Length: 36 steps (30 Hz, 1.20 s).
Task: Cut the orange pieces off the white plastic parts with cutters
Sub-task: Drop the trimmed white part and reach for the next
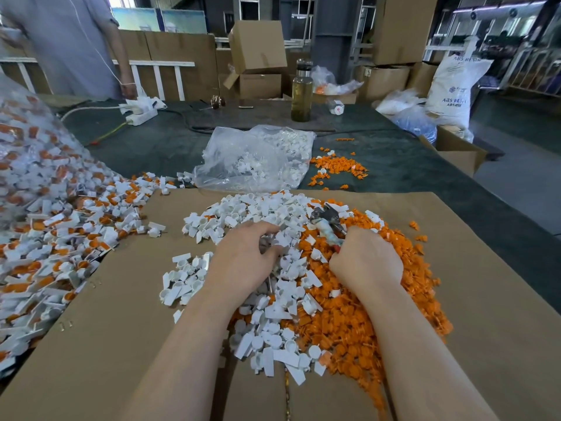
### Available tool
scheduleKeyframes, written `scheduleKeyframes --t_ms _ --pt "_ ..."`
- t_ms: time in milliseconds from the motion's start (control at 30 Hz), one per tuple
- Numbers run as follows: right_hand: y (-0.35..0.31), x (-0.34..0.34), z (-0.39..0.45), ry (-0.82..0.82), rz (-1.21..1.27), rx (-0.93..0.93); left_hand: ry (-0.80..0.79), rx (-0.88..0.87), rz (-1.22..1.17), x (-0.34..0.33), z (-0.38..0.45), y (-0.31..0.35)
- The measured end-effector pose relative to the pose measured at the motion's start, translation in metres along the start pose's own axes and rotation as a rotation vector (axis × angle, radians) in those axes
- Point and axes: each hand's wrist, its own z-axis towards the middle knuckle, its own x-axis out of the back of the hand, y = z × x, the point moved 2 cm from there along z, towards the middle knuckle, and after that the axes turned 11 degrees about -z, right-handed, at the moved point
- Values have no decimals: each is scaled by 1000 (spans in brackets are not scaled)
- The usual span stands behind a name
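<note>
I am working over a flat brown cardboard sheet [100, 344], both hands buried in the near heap. My left hand [243, 256] is curling its fingers into the loose pile of trimmed white plastic parts [273, 338], seemingly pinching one, though I cannot tell for sure. My right hand [367, 262] is gripping the handles of the metal cutters [329, 221], whose head is pointing far-left, above the mound of cut-off orange pieces [364, 323] spreading to the right. Judging by these heaps, much is already cut. To the left, a large spill of uncut white-and-orange parts [60, 244] from a clear plastic sack [21, 141] is still waiting, so plenty remains. Farther off, a clear bag of white parts [258, 156] is lying beside a small scatter of orange bits [337, 170].
</note>
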Motion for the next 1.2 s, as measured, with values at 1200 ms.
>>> scheduleKeyframes --t_ms 1200 --pt "-16 21 -9 325 634 201 276 66 -620 -7 -5 25"
